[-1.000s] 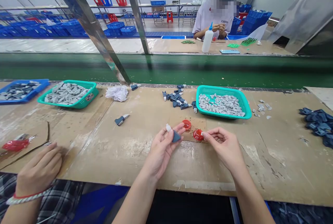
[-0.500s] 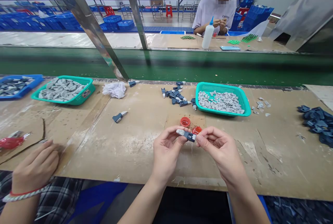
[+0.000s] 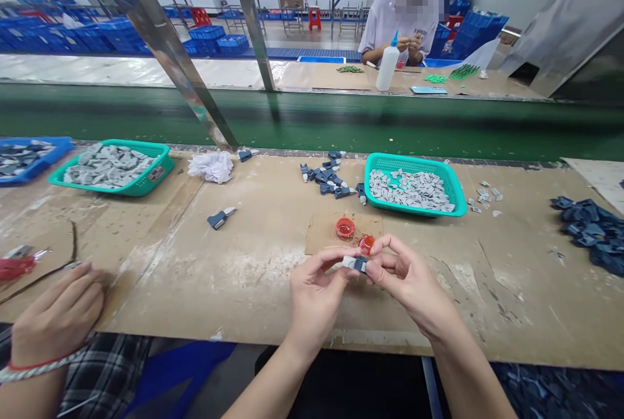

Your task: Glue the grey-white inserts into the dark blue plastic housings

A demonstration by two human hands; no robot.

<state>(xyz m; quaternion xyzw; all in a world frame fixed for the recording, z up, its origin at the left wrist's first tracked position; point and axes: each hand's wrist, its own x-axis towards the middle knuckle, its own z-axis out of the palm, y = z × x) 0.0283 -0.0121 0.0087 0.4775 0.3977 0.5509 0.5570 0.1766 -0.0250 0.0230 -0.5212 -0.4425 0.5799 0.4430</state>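
A small dark blue and light grey plastic part [image 3: 359, 264] is pinched between my two hands over the front of the table. My left hand [image 3: 319, 282] grips its grey end with thumb and fingers. At the dark end, my right hand [image 3: 402, 276] closes its thumb and fingertips on the part. Just beyond my fingers stand two red caps holding liquid, a left cap [image 3: 345, 228] and a right cap [image 3: 366, 245] partly behind my right fingers. They rest on a cardboard piece [image 3: 319, 236].
Farther back lie joined parts [image 3: 329, 178] and a green basket [image 3: 458, 201] of small grey pieces. Dark blue pieces [image 3: 589, 227] are heaped at right. A green basket [image 3: 141, 185] of grey parts stands left. A co-worker's hand [image 3: 58, 308] rests at the left edge. Beyond runs a green conveyor [image 3: 316, 120].
The held part has turned and now shows less of its length between my hands. My fingers have come closer together on it. The view has shifted slightly.
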